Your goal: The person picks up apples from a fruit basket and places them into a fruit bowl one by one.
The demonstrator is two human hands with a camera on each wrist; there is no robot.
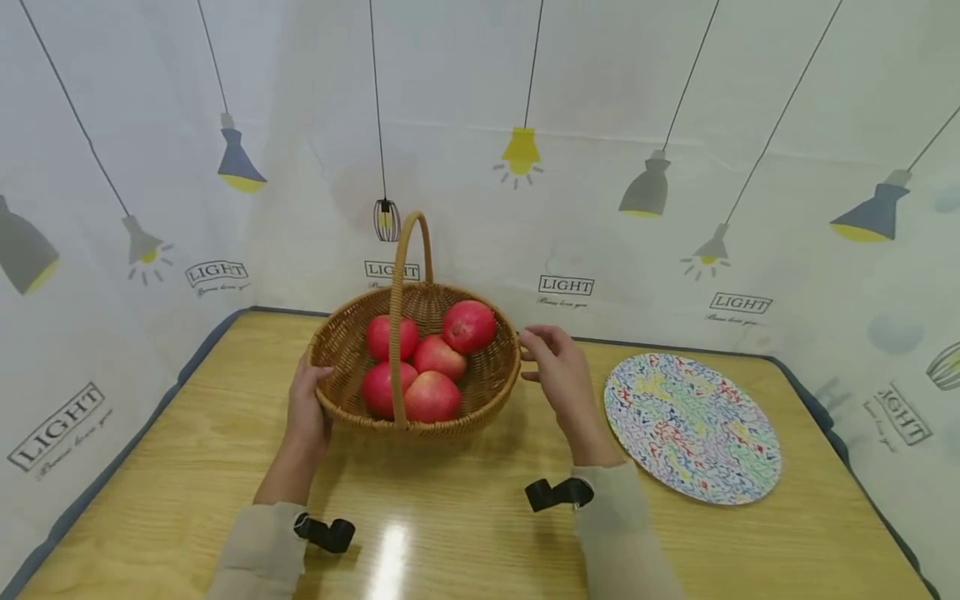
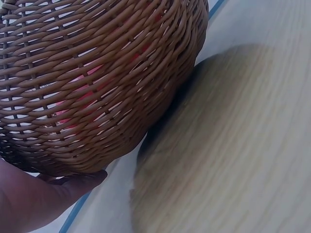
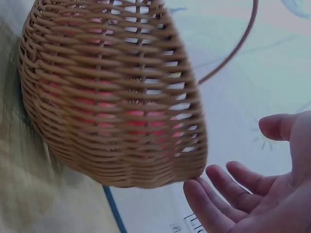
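A brown wicker basket (image 1: pixel 347 408) with a tall arched handle (image 1: pixel 397 350) is tilted toward me above the table. Several round red fruits (image 1: pixel 432 397), which look like apples or pomegranates, lie inside; their red shows through the weave in both wrist views. At the basket's left side my left hand (image 1: pixel 306 408) grips the rim, thumb over the edge and the other fingers beneath. My right hand (image 1: pixel 561 379) is at the right side, fingers spread and loosely bent; in the right wrist view one fingertip (image 3: pixel 193 187) is at the rim, touching or nearly so.
A round board (image 1: pixel 693 429) with a multicoloured scribble pattern lies flat on the wooden table (image 1: pixel 450 517), right of my right hand. Behind the table's dark-edged back hangs a pale cloth (image 1: pixel 465 75) printed with lamps.
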